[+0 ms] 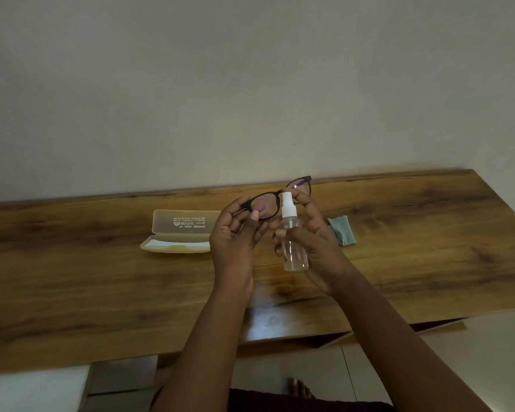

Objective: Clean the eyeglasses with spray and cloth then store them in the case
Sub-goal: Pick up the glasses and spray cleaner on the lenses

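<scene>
Black-framed eyeglasses (275, 195) are held up over the wooden table (101, 292), lenses facing me. My left hand (235, 233) pinches their left rim and temple hinge. A small clear spray bottle (293, 242) with a white nozzle stands upright in my right hand (315, 242), whose fingers curl round it, index finger resting on the nozzle top just in front of the right lens. The translucent yellow case (180, 231) lies open on the table to the left. A grey-green cloth (342, 230) lies crumpled on the table to the right, partly behind my right hand.
The table runs against a plain wall; its front edge is near my body. A pale floor and a bare foot (299, 388) show below the table edge.
</scene>
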